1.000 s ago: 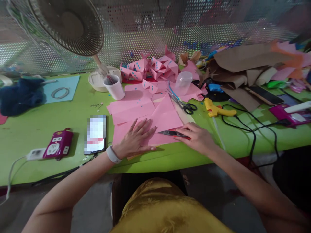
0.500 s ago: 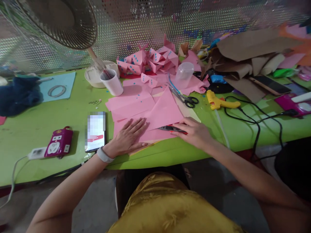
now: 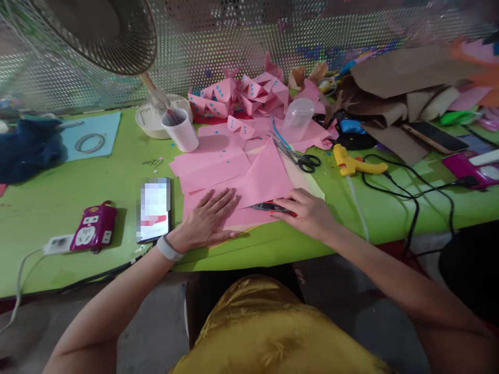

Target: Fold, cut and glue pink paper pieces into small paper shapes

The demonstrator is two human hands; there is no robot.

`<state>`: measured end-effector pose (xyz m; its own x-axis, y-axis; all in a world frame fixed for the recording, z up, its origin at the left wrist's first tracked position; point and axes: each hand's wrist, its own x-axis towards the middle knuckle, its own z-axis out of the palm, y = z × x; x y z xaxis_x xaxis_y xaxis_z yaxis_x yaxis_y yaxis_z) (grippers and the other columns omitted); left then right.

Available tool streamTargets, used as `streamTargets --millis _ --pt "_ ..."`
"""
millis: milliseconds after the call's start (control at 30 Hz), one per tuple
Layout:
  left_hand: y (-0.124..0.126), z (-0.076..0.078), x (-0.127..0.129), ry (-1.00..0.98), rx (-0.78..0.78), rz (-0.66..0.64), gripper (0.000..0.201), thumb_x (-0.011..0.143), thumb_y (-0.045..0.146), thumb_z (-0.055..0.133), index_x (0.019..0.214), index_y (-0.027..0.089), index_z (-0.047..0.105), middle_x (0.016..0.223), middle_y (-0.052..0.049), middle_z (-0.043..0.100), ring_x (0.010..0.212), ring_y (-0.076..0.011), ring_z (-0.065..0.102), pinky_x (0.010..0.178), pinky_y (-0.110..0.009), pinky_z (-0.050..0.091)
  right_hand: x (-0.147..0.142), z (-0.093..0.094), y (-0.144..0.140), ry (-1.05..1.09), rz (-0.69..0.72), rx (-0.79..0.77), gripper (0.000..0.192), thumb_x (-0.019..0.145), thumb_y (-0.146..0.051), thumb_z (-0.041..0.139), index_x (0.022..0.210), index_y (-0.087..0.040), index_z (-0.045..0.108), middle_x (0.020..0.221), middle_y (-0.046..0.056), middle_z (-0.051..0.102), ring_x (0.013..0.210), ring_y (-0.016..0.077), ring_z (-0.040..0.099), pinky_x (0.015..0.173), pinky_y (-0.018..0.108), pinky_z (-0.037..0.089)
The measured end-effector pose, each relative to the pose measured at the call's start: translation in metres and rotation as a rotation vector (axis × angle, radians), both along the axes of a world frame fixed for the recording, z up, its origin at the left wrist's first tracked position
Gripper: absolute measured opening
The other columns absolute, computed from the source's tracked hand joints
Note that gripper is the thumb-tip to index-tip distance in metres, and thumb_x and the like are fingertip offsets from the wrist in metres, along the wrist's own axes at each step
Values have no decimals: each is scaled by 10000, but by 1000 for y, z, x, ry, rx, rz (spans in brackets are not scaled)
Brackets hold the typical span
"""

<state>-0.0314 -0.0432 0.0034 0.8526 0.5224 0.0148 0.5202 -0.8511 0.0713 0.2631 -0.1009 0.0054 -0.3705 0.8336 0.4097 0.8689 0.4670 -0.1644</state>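
My left hand [image 3: 210,215] lies flat with fingers stretched out, pressing on pink paper [image 3: 191,205] at the table's near edge. In my right hand [image 3: 307,213] is a slim dark grey and red utility knife [image 3: 267,206], its tip pointing left. The knife lies along the lower edge of a folded pink sheet [image 3: 268,174], whose upper part rises to a point. Fingers cover the knife's rear part, and its blade is hard to make out. Beyond the sheet lie black-handled scissors [image 3: 307,162].
Dotted pink paper shapes [image 3: 218,98] are heaped at the back near a clear plastic cup [image 3: 299,117]. A white cup [image 3: 181,132] stands before the fan [image 3: 97,36]. On the left are a phone [image 3: 155,210] and a purple socket block [image 3: 93,226]; a yellow glue gun [image 3: 356,163] with cables is on the right.
My right hand and the knife have shifted slightly left along the folded sheet's lower edge. My left hand stays flat on the paper.
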Motion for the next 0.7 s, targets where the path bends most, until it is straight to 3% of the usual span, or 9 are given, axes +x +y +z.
streamTargets --millis 700 --pt "0 5 -1 -33 -130 8 860 898 683 331 1548 202 38 1605 -117 159 1481 -274 123 1194 -479 25 -12 3 0 -15 20 -88 299 904 -445 587 1055 -232 734 847 54 653 821 160 619 655 260 463"
